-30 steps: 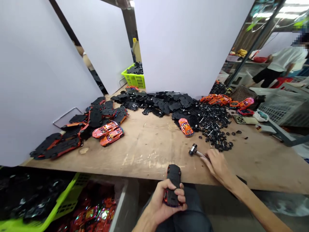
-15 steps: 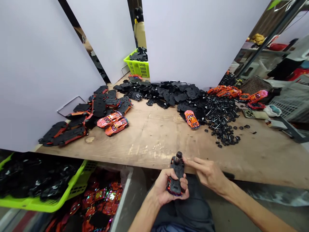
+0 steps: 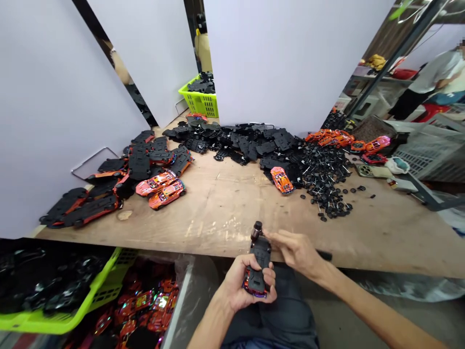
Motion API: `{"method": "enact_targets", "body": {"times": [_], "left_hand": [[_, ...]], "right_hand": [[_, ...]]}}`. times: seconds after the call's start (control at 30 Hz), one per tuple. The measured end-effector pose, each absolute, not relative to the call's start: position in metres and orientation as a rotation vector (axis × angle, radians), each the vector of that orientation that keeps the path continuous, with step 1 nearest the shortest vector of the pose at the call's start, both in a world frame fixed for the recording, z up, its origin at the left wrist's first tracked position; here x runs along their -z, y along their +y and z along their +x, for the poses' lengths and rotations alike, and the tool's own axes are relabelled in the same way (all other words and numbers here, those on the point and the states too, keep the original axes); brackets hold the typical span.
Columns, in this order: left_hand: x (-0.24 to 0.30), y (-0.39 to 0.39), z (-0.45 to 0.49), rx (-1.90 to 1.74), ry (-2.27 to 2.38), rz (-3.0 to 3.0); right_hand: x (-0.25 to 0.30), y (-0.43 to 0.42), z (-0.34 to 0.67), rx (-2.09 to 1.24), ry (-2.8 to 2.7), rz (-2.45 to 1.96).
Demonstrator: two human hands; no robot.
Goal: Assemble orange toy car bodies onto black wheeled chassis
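My left hand (image 3: 238,283) is closed around a toy car (image 3: 260,264) turned underside up, its black base facing me and red-orange bodywork at the near end. The thumb lies across the base. At the car's far end, by the table edge, stands a short metal post with a black cap (image 3: 257,229); whether they touch is unclear. My right hand (image 3: 296,249) has its fingers stretched toward the post and the car's right side, tips close to both. I see nothing held in it. A black handle-like piece (image 3: 324,255) lies at the table edge behind that wrist.
Black car bases (image 3: 250,143) are heaped at the back of the wooden table (image 3: 218,208). Wheels on axles (image 3: 327,184) lie right, upturned cars (image 3: 140,162) left, with orange cars (image 3: 281,180) nearby. A green basket (image 3: 72,317) stands lower left; people work beyond the panels.
The view has shifted slightly, moving the table scene left. My right hand's fingers are now closer together beside the post. My left hand keeps its hold on the toy car.
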State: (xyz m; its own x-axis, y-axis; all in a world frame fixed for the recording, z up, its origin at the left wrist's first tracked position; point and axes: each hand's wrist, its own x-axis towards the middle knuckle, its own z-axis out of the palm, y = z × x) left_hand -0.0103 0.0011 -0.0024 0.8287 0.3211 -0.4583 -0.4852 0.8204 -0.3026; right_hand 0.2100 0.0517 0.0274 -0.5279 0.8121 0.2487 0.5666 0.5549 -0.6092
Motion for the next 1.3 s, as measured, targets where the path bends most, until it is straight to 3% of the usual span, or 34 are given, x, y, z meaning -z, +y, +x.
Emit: {"method": "enact_targets", "body": {"times": [0.3, 0.5, 0.57, 0.67, 0.73, 0.93, 1.07, 1.3], "left_hand": [[-0.001, 0.002, -0.009, -0.496, 0.436, -0.386], [-0.014, -0.027, 0.002, -0.674, 0.769, 0.045], [-0.021, -0.034, 0.003, -0.746, 0.879, 0.248], [-0.026, -0.022, 0.001, -0.987, 0.885, 0.378], [-0.026, 0.0, -0.005, -1.127, 0.862, 0.437], [-0.025, 0.071, -0.041, -1.017, 1.055, 1.139], [-0.02, 0.08, -0.041, -0.828, 1.088, 1.644], [-0.003, 0.064, -0.024, -0.908, 1.138, 1.587]], "right_hand": [[-0.016, 0.046, 0.257, -0.421, -2.419, -1.17], [-0.02, 0.054, 0.267, -0.193, -2.025, -1.437], [-0.021, 0.036, 0.253, -0.365, -1.799, -1.448], [-0.021, 0.001, 0.212, -1.066, -1.527, -1.241], [-0.018, -0.009, 0.182, -1.296, -1.365, -1.137], [-0.008, 0.033, 0.167, -0.796, -1.496, -1.132], [-0.001, 0.043, 0.192, -0.778, -1.662, -1.173], [0.008, 0.034, 0.181, -0.676, -1.553, -1.18]]}}
